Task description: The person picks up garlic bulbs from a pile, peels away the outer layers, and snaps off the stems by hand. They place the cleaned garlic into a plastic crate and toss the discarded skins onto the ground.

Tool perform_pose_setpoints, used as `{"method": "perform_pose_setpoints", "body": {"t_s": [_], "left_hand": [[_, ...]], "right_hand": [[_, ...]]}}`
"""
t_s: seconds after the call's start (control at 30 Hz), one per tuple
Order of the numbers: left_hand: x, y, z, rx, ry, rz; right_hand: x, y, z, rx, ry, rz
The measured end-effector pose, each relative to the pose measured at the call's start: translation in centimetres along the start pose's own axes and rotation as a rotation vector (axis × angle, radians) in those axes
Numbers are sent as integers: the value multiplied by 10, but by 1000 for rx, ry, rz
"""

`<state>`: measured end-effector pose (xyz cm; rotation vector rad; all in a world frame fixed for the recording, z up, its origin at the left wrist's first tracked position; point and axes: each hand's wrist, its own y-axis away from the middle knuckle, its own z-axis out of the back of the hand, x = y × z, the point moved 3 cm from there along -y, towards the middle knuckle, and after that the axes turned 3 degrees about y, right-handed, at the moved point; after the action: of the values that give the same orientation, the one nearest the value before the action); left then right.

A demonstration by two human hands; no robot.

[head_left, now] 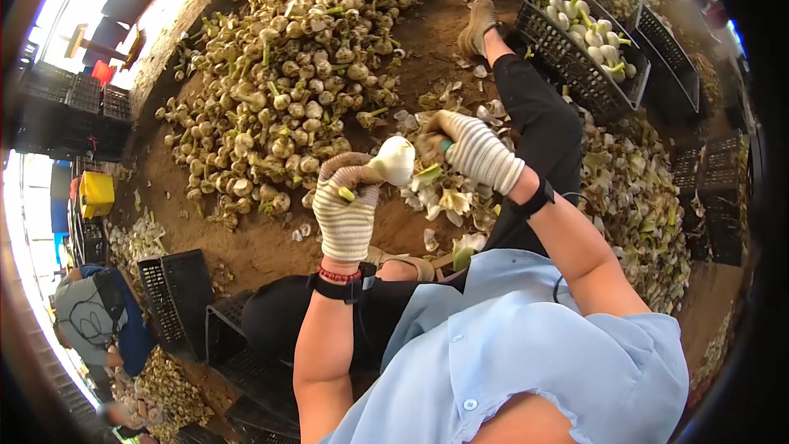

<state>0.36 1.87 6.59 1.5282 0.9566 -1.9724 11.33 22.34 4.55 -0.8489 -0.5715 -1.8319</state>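
In a striped work glove, my left hand [347, 201] grips a peeled white garlic bulb [395, 161] by its stem end, and a bit of green stalk pokes out between the fingers. My right hand [472, 148], gloved as well, is curled closed just right of the bulb, apart from it. A small green piece shows at its fingers; what it belongs to is hidden. Loose peelings [450, 201] lie on the ground below both hands. Beyond them spreads a large heap of unpeeled garlic [296, 74].
A black crate [567, 53] of white garlic bulbs stands beyond my outstretched leg. Piled skins [633, 214] cover the ground on the right. More black crates [177, 300] stand at the left, near another person [99, 316] beside a smaller garlic heap.
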Motion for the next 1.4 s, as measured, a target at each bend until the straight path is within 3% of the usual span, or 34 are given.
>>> {"method": "perform_pose_setpoints", "body": {"t_s": [0.03, 0.07, 0.1, 0.17, 0.23, 0.3, 0.37, 0.43, 0.47, 0.57, 0.7, 0.83, 1.1, 1.23, 1.3, 1.37, 1.4], "left_hand": [[4, -1, 3, -61, 146, 93], [-1, -1, 4, -80, 212, 170], [0, -3, 4, -89, 202, 171], [1, -6, 1, -100, 55, 59], [9, -4, -4, -114, 61, 178], [6, -7, -8, -138, -178, -35], [-6, -10, -14, -154, -151, -49], [-11, -9, -16, -173, -179, -169], [-9, -8, -16, -181, -200, -159], [-12, -7, -12, -166, -267, -260], [-6, -2, -7, -176, -290, -209], [-10, -1, -8, -134, -397, -384], [-10, 8, -2, -103, -464, -502], [-18, 9, -10, -60, -515, -517], [-5, 8, -6, -245, -272, -173], [-6, 1, -2, -277, -227, -187], [3, 1, 2, -296, -221, -174]], "right_hand": [[-19, -2, -3, 0, 79, -76], [-28, 3, 0, 6, -36, -122], [-38, 9, -2, -209, 259, 102], [-10, 13, 16, -163, 42, 110], [8, 19, 27, -216, -61, 160], [19, 15, 24, 7, -154, -30], [30, 11, 18, -27, -280, 22], [44, 5, 11, -29, -270, -89], [51, 5, 9, -125, -152, -73], [38, -7, -7, -47, -101, -206], [39, -5, -12, -18, -244, -164], [62, -6, -14, -63, 67, -89], [62, -6, -23, 7, -101, -188], [51, -12, -28, -13, 88, -239], [31, -15, -36, 6, 78, -333], [-22, -12, -51, 57, 209, -324], [-36, -6, -50, 60, 118, -267]]}}
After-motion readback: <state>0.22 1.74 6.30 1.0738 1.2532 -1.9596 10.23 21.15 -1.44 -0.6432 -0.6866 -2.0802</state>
